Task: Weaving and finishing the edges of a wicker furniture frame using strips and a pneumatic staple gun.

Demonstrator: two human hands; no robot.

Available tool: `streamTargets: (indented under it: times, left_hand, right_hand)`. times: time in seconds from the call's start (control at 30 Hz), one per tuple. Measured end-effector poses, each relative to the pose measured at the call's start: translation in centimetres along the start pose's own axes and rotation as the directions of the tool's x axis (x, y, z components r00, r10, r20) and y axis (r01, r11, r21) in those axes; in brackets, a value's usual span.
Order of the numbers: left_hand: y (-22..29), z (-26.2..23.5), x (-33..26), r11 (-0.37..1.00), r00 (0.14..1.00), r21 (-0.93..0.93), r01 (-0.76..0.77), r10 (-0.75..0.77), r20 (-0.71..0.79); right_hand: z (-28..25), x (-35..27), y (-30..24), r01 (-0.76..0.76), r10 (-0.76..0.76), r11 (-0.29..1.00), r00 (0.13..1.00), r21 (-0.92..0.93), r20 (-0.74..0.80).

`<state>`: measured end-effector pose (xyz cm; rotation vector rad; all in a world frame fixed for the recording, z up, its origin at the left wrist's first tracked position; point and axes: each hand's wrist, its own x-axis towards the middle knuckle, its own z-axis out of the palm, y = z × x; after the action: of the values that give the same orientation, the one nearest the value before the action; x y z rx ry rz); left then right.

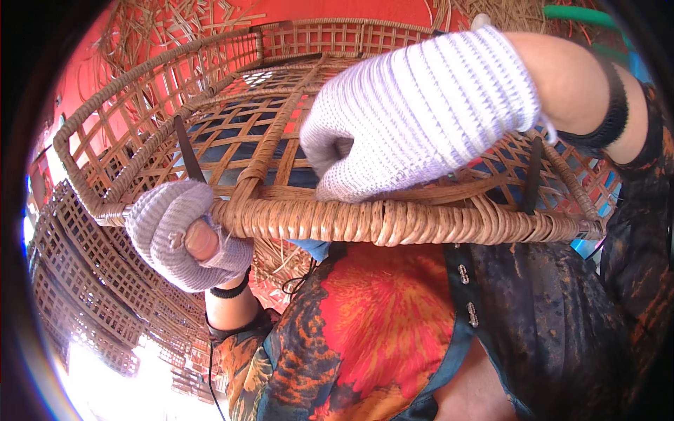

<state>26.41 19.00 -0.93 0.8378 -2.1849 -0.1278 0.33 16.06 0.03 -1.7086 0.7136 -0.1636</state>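
Note:
A woven rattan frame (269, 137) with an open lattice fills the upper part of the head view, its near bar (393, 224) thickly wound with cane. In a grey-white knit glove, my left hand (184, 235) is closed round the left end of this bar, its bare thumb tip showing. My right hand (421, 116), gloved in white knit, is curled just above the bar's middle. A flat rattan strip (456, 191) runs out from beneath its fingers along the bar; the fingertips are mostly hidden. Dark flat bars (187, 149) cross the frame near both ends.
Loose cane strips (151, 31) litter the red floor (337, 10) beyond the frame. More dark woven lattice pieces (98, 281) stand at the left. A green hose (579, 14) lies at the far right. The near bar is close to my patterned shirt (386, 302).

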Motion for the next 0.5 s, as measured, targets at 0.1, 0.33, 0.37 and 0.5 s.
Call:
streamTargets:
  times: [0.1, 0.33, 0.37, 0.5]
  left_hand:
    - [0.0, 0.0, 0.0, 1.000, 1.000, 0.000, -0.007, 0.007, 0.010]
    - [0.1, 0.2, -0.1, 0.996, 0.998, 0.082, -0.036, 0.032, 0.050]
    - [0.1, 0.3, -0.1, 0.999, 0.999, 0.046, -0.020, 0.019, 0.031]
    - [0.1, 0.5, -0.1, 1.000, 1.000, 0.000, 0.016, -0.016, 0.012]
  right_hand:
    - [-0.1, -0.8, -0.4, -0.092, 0.088, 0.994, 0.994, 0.058, 0.061]
    - [-0.1, -2.3, -0.6, -0.305, 0.291, 0.921, 0.952, 0.244, 0.093]
    - [-0.1, -2.4, -0.5, -0.276, 0.271, 0.927, 0.961, 0.252, 0.056]
    - [0.0, -3.0, -0.7, -0.135, 0.130, 0.970, 0.991, 0.201, 0.037]
